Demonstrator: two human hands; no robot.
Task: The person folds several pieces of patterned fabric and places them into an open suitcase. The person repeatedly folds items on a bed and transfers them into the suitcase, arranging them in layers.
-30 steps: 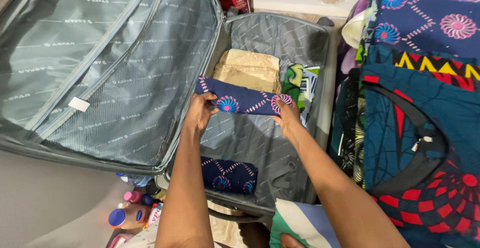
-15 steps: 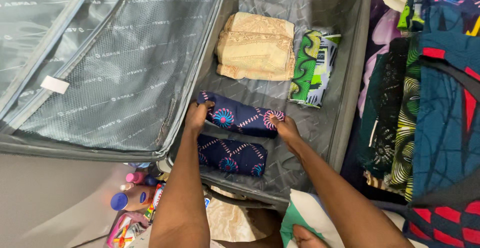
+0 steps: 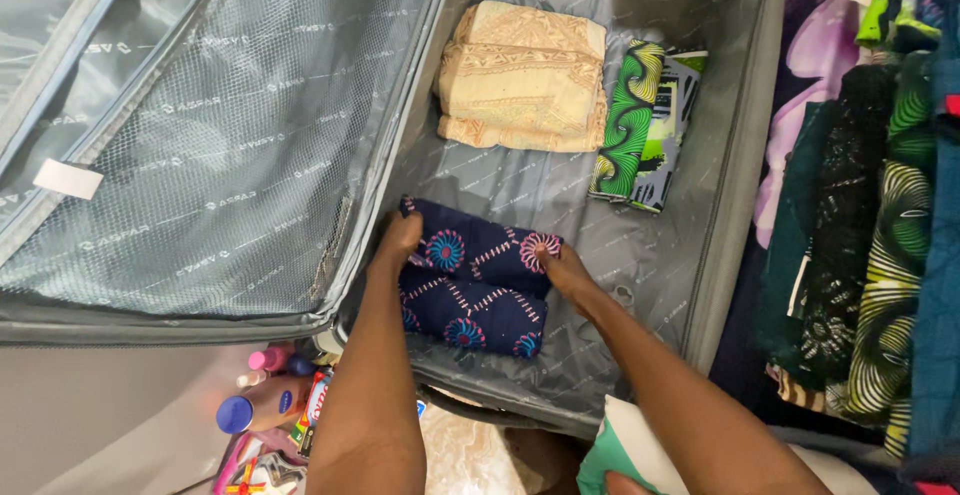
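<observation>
Both hands on upper navy folded cloth [image 3: 480, 252] w/ pink-blue flower print, lower centre of frame, in open grey suitcase [image 3: 650, 255], left hand [image 3: 397, 241] grip clamped on its left end, right hand [image 3: 562, 268] fingers pressed on its right end, touching second navy fold [image 3: 470, 315] just below, beige folded cloth [image 3: 520, 75] and green print fold [image 3: 640, 125] at top centre, bottles [image 3: 260, 400] lower left

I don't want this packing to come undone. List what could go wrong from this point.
1. The upper navy roll, pinched at its ends by the left hand and right hand, may loosen when released, since nothing shows it fastened.
2. It lies tight against the lower navy roll, so pressing may shove that one out of shape.
3. The propped mesh lid might drop onto the arms.
</observation>
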